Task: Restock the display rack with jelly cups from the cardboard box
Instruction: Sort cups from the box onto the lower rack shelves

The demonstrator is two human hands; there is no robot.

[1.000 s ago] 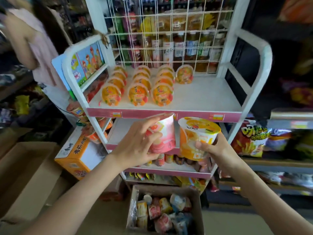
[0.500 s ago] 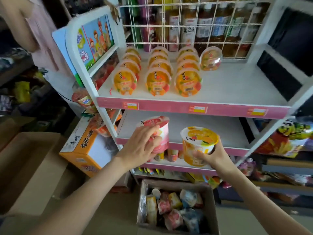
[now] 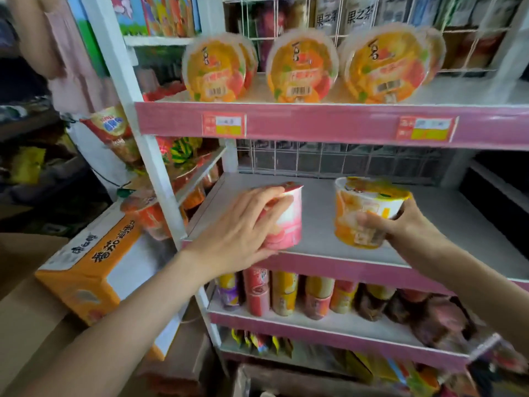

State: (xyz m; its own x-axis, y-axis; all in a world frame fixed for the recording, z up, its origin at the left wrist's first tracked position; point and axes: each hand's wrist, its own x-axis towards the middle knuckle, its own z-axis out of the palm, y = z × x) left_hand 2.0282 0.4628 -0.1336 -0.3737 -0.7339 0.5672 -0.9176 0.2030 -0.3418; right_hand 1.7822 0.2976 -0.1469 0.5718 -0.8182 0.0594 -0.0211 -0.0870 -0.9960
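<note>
I take the display rack's (image 3: pixel 160 167) middle shelf (image 3: pixel 320 222) as my landmark. At its front left, my left hand (image 3: pixel 243 224) curls round the side of a pink jelly cup (image 3: pixel 290 224). Toward its front middle, my right hand (image 3: pixel 400 224) grips an orange jelly cup (image 3: pixel 360 213), slightly tilted, low on its right side.

Open room is left on the middle shelf (image 3: pixel 435 222) behind and right of the pink cup (image 3: pixel 289 224) and orange cup (image 3: pixel 363 216) at its front — bounded overhead by the upper shelf (image 3: pixel 315 124), behind by the wire grid (image 3: pixel 343 161), leftward by the white post (image 3: pixel 160 181).
</note>
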